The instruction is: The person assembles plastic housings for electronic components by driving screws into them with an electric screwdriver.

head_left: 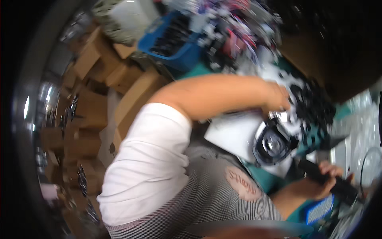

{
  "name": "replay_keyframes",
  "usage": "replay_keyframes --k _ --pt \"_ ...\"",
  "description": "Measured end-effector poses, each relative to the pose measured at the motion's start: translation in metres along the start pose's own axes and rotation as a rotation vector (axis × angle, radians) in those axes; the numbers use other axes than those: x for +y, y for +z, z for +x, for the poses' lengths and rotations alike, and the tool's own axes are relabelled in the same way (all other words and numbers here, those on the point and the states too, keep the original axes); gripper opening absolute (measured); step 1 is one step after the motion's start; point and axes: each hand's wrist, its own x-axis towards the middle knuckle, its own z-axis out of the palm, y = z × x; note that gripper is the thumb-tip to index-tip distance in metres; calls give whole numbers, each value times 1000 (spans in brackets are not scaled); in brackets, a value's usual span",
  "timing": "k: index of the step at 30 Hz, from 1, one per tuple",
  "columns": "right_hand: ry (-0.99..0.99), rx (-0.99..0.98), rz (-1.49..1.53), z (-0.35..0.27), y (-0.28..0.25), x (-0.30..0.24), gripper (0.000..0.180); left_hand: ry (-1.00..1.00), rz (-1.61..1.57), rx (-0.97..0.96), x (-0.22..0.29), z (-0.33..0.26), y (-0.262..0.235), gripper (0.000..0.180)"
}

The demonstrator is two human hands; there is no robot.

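A person in a black-and-white checked apron point(215, 183) is working at a green-topped bench point(264, 180); the view is blurred. A round, glossy black housing with a ringed centre point(272, 143) is lying on a flat white sheet point(230, 133), toward the sheet's right edge. The left hand point(277, 97) is hovering just beyond the housing, beside a loose heap of small black parts point(314, 103); blur is hiding its fingertips, so whether they are holding anything cannot be told. The right hand point(328, 177), near the bench's near right corner, is wrapping its fingers around a thick black cylindrical tool point(345, 191), which is staying clear of the housing.

The work seems to be partway along: the housing is showing its ringed face, and many parts are lying loose. Which pieces are already fitted cannot be made out. Toward the bench's far edge, a blue plastic bin point(171, 59) is holding more black pieces beside tangled multicoloured wires point(238, 36). Brown cardboard boxes point(85, 119) are crowding the left.
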Motion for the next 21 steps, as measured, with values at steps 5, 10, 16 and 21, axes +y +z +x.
replay_keyframes --k 5,10,16,21 --pt "-170 17 -175 -1 21 -8 74 -79 -34 -23 7 -7 -8 77" --pt "-190 20 -161 2 26 0 60 -146 -140 184 1 -28 -17 78" --pt "-180 5 -219 3 28 -1 66 -161 -63 615 -10 -79 -40 78" --pt "-164 10 -205 2 29 -7 62 -168 157 1327 -15 -126 -58 83"
